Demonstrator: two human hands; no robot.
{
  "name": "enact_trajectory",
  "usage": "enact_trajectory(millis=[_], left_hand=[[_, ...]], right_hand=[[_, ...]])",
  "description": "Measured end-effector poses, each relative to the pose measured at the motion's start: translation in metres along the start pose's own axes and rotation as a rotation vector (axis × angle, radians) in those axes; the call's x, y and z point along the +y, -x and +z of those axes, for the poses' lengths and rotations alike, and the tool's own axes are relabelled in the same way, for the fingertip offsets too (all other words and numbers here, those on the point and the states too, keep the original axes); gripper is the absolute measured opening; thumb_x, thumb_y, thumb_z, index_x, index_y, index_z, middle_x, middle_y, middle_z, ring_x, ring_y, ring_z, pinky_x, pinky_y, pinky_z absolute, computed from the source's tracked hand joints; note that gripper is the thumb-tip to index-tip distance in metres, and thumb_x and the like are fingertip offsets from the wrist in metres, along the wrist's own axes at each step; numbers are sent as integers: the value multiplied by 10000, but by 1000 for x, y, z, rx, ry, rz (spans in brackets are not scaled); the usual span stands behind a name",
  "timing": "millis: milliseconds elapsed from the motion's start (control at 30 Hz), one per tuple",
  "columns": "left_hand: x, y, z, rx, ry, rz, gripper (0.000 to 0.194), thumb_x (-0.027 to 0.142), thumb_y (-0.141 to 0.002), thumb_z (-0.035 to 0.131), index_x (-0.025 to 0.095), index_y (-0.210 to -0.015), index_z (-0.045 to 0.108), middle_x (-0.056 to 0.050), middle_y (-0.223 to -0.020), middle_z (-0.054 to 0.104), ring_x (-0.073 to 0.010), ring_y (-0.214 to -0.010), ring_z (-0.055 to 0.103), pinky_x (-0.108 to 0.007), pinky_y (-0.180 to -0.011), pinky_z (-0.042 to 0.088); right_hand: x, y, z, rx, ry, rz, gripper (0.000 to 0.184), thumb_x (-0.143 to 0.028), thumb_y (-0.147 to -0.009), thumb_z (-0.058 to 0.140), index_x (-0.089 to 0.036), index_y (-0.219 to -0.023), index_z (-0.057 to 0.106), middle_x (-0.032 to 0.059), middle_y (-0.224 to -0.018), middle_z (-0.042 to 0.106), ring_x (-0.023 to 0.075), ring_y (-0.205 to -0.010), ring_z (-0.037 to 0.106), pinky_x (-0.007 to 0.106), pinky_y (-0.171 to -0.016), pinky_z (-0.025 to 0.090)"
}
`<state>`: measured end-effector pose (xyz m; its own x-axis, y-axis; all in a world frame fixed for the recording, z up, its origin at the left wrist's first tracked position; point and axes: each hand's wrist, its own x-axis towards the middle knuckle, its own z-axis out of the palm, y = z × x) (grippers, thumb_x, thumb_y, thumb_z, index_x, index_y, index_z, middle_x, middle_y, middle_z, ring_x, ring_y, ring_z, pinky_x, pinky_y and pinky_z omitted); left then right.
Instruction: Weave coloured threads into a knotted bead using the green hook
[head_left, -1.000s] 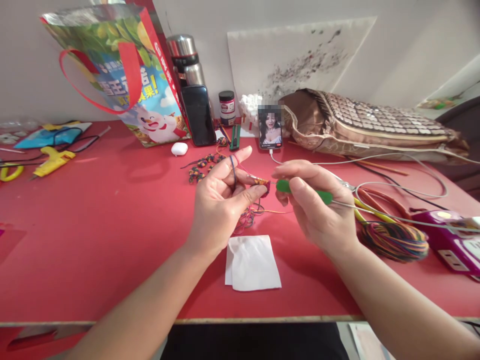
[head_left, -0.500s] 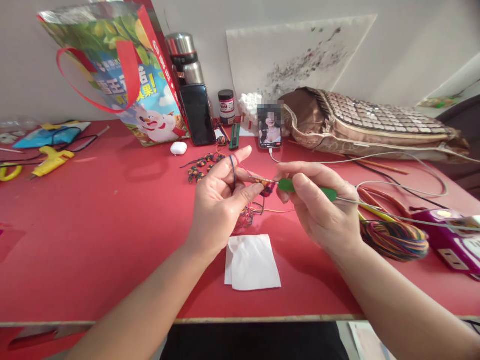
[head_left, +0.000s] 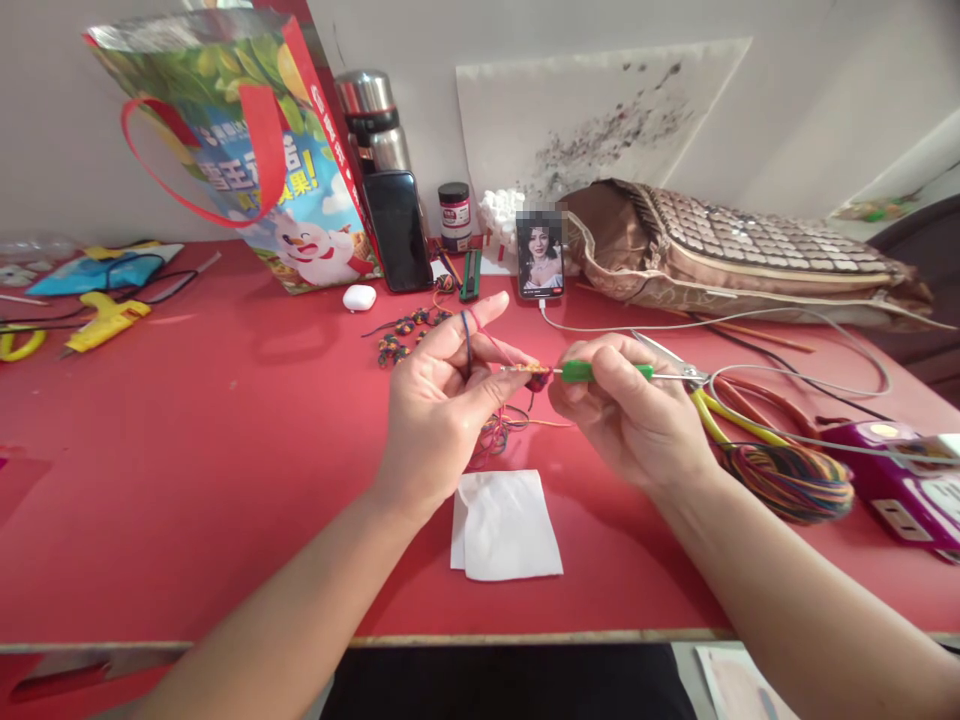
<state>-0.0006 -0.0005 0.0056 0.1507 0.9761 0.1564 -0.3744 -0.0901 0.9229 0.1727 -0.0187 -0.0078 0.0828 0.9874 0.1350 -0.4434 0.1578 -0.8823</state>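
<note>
My left hand (head_left: pixel 442 410) pinches a small multicoloured crochet piece (head_left: pixel 537 379) between thumb and fingers, with yarn looped round its raised index finger. In my right hand (head_left: pixel 630 405) is a crochet hook with a green handle (head_left: pixel 607 372), held level like a pencil. The hook's thin metal shaft runs left into the crochet piece; its tip is partly hidden at my left fingertips. Below the hands lies a loose tangle of thin yarn (head_left: pixel 501 432). Behind my left hand rests a curled strip of crocheted knots (head_left: pixel 405 330).
A folded white tissue (head_left: pixel 511 525) lies near the front edge. To the right are scissors (head_left: pixel 712 405), a yarn skein (head_left: pixel 791 480) and a purple power strip (head_left: pixel 892 480). Behind stand a shopping bag (head_left: pixel 322 215), a dark phone (head_left: pixel 397 230) and a lit phone (head_left: pixel 540 262). A yellow glue gun (head_left: pixel 105 320) lies left.
My right hand has turned the hook flatter and moved it slightly left, deeper into the crochet piece. The scissors show more clearly behind it. My left hand has barely moved.
</note>
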Motion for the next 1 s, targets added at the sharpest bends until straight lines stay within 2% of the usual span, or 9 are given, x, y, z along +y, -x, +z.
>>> enact_trajectory(millis=[100, 200, 333, 467, 633, 800, 1000], left_hand=[[1, 2, 0, -11, -27, 33, 456, 210, -814, 978, 291, -1241, 840, 9, -871, 826, -173, -847, 791, -288, -791, 673], [1, 3, -1, -7, -54, 79, 474, 217, -825, 973, 298, -1271, 834, 3, -880, 835, -183, -826, 789, -287, -719, 666], [1, 5, -1, -4, -74, 118, 470, 228, -849, 961, 301, -1295, 829, 7, -887, 840, -162, -775, 770, -271, -701, 668], [2, 5, 0, -10, -87, 133, 469, 251, -851, 962, 286, -1298, 825, 6, -875, 838, -160, -773, 777, -253, -687, 667], [0, 1, -1, -21, -99, 91, 530, 229, -820, 973, 265, -1323, 808, 5, -864, 813, -147, -764, 742, -246, -686, 648], [-4, 0, -1, 16, -80, 29, 507, 183, -834, 942, 287, -1313, 813, 15, -891, 794, -112, -760, 702, -203, -678, 608], [-3, -1, -1, 55, -79, 18, 535, 190, -810, 964, 296, -1315, 822, 11, -879, 780, -118, -750, 674, -217, -661, 582]], right_hand=[[-2, -1, -1, -79, -39, 8, 385, -500, -730, 1048, -236, -654, 778, -8, -604, 672, 101, -506, 486, 255, -480, 378], [-2, -1, -4, -155, -35, -22, 310, -458, -756, 1039, -252, -691, 816, 3, -628, 684, 117, -531, 528, 265, -494, 408], [-3, -4, -9, -220, -32, -64, 193, -403, -784, 1027, -269, -771, 888, 6, -648, 686, 106, -532, 539, 265, -509, 441], [-3, -5, -11, -242, -9, -92, 190, -403, -782, 1030, -268, -787, 895, 3, -650, 701, 110, -533, 570, 256, -495, 456], [-3, 1, -6, -157, 1, -54, 202, -449, -852, 986, -272, -867, 889, 2, -638, 750, 116, -522, 611, 226, -461, 462], [0, 6, 2, -25, 26, -125, 242, -496, -919, 920, -262, -958, 874, -5, -660, 748, 101, -504, 571, 230, -453, 461], [6, 9, 6, 22, 59, -151, 256, -511, -955, 878, -259, -999, 869, -8, -687, 740, 115, -532, 614, 254, -478, 497]])
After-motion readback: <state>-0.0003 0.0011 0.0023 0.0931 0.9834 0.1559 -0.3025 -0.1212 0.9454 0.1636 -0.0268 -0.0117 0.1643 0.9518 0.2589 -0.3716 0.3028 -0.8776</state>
